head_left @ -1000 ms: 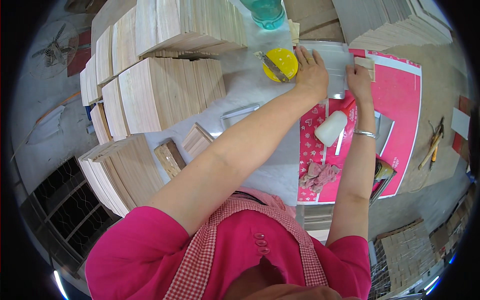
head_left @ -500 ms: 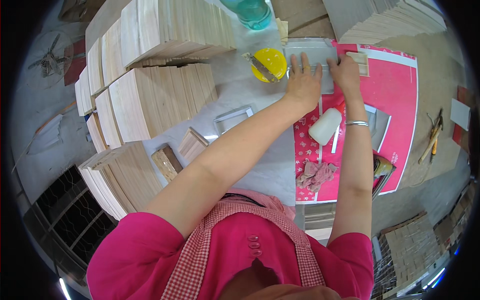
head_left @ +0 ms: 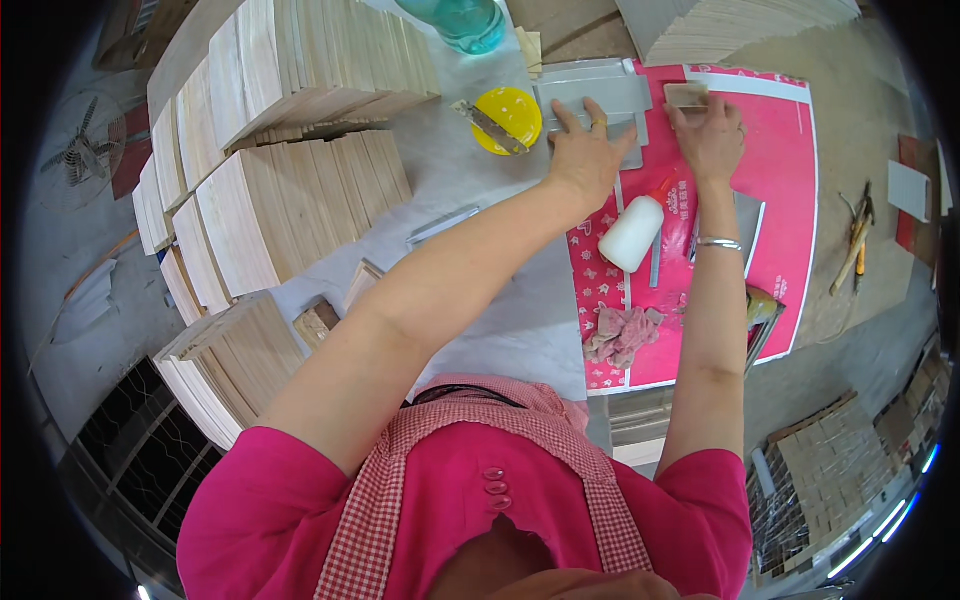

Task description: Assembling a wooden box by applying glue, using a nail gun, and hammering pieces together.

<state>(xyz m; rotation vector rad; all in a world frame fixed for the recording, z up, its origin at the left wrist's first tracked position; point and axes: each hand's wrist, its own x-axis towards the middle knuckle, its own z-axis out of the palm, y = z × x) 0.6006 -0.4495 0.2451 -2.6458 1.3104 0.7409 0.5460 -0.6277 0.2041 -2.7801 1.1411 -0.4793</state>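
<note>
My left hand [head_left: 588, 152] lies flat with spread fingers on a few clear greyish panes [head_left: 590, 85] at the far side of the table. To its right, my right hand [head_left: 712, 142] grips a small shallow wooden box [head_left: 686, 96], the thumb on its left side and the fingers at its right. Left of my left hand, a scraper [head_left: 492, 128] rests across a yellow round lid [head_left: 515, 108]. A white glue bottle [head_left: 630, 235] with a red nozzle lies between my forearms. Behind it is a thin grey strip [head_left: 655, 260].
Tall stacks of wooden boards [head_left: 300, 190] fill the left side. A teal bottle [head_left: 470, 25] stands at the far edge. A pink rag [head_left: 622, 337] lies on the pink sheet [head_left: 775, 250]. Another board stack [head_left: 730, 30] is far right. Tools [head_left: 856, 240] lie on the right-hand board.
My right hand has left the panes' edge, moved right and closed on the small wooden box. My left hand stays on the panes, which now lie less evenly. The view has shifted slightly.
</note>
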